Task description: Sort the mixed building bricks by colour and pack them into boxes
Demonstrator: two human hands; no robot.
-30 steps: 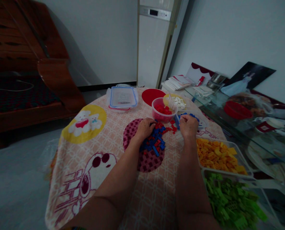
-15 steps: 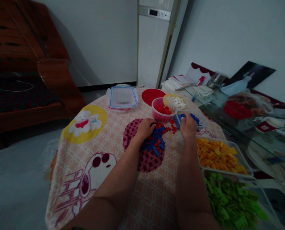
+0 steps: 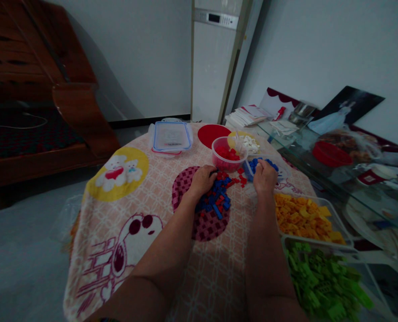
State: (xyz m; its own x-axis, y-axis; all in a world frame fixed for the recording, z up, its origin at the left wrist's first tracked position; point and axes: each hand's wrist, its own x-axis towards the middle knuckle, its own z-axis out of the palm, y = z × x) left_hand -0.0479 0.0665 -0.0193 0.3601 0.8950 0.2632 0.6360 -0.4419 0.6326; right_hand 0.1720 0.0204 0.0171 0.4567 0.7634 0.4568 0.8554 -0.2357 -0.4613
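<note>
Two colours, red and blue, are lying mixed in a toy-brick pile (image 3: 216, 199) inside the edges of the table (image 3: 215, 277) — seemingly left to sort — while yellow bricks (image 3: 302, 217) and green bricks (image 3: 322, 281) are filling tubs (image 3: 336, 217) along its right edge. The left hand (image 3: 202, 181) is resting by the pile, the right hand (image 3: 265, 176) hovering over blue bricks (image 3: 253, 164); whether either is gripping anything, I cannot tell.

Dim, bluish light leaves a soft shadow (image 3: 111, 91) on the wall (image 3: 152, 53); the edges look stretched.
</note>
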